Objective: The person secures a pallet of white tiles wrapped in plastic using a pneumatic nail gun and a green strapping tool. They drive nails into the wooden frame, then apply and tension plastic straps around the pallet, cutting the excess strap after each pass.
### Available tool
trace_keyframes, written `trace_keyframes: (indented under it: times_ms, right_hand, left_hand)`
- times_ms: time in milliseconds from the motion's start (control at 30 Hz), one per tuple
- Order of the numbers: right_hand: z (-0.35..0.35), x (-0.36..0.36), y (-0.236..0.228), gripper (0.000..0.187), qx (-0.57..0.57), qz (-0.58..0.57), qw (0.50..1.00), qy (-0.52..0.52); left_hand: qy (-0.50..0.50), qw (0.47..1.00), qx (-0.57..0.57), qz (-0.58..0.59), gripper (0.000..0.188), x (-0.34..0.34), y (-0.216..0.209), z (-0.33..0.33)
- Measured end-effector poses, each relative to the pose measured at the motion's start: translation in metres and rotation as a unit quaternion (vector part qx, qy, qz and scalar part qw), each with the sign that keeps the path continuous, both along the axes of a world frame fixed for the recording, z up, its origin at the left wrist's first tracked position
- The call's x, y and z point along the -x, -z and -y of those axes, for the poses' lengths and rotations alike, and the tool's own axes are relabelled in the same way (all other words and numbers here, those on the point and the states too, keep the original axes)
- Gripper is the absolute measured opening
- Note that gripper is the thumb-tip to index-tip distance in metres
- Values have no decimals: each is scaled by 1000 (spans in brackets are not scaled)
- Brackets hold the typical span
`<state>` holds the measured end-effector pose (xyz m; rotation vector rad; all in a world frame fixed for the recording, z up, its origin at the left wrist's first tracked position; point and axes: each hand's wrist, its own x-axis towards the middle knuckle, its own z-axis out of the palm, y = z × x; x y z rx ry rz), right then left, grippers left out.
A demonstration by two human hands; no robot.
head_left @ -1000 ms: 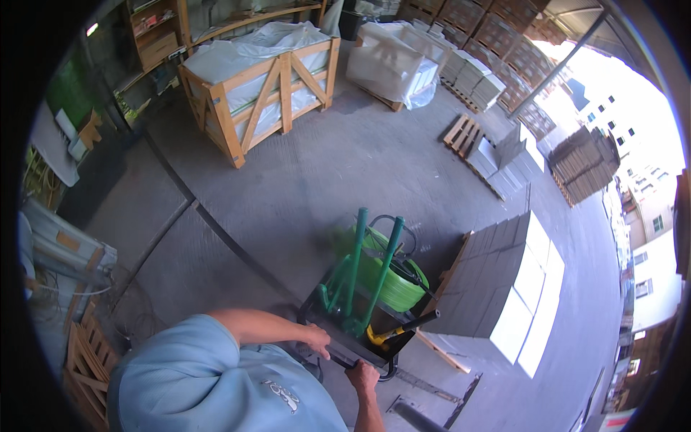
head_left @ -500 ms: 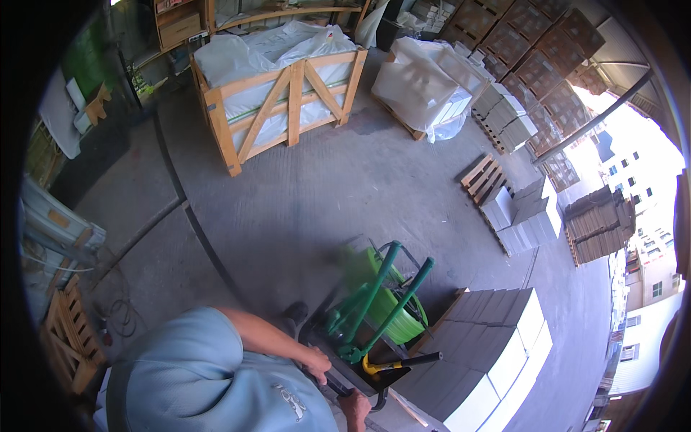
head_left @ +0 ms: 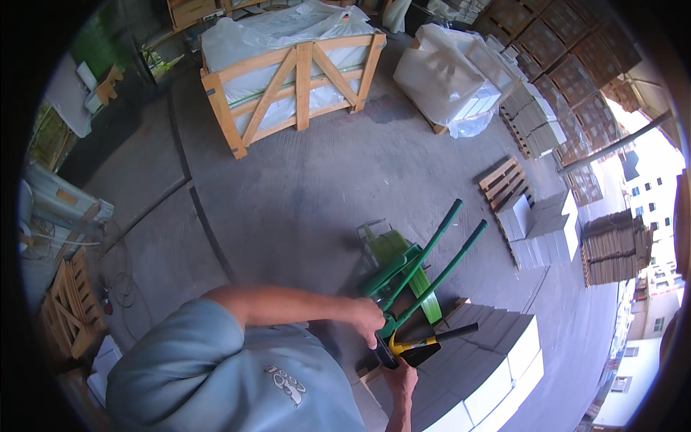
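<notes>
My left hand [head_left: 368,317] and my right hand [head_left: 401,377] are closed on the black handle [head_left: 385,354] of a strapping cart, the left one farther out. Parts of the fingers are hidden. The cart carries a bright green reel of strap [head_left: 430,299]. Across its top lies a green tool [head_left: 464,248] with two long handles that point away to the right. Just beyond my right hand, a yellow tool [head_left: 423,343] with a black grip rests in the cart's black tray [head_left: 422,356].
Close by on the right stands a stack of grey-white blocks [head_left: 482,353]. A wooden crate [head_left: 302,90] wrapped in plastic is ahead, beside a plastic-covered load [head_left: 461,79]. A pallet of white blocks [head_left: 536,223] and stacked cardboard [head_left: 615,245] stand at the right. Slatted wood [head_left: 72,299] lies left.
Both hands and the cart have shifted forward and to the right in view. The left arm reaches out farther. Surrounding loads have shifted slightly in the picture.
</notes>
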<state>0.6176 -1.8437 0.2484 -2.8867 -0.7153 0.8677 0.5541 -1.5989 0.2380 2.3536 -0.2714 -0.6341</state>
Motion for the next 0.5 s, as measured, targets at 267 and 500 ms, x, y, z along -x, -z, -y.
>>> trace_keyframes:
  times_ms: [267,500]
  right_hand:
    - [-37,-138,-31,33,-91,48,995,-7]
    - [-62,-263,-33,36,-130,150,980,19]
  left_hand:
    - [-428,775,97,455,11,-70,-20,-36]
    - [-634,741,67,209,15,-36,85,-99]
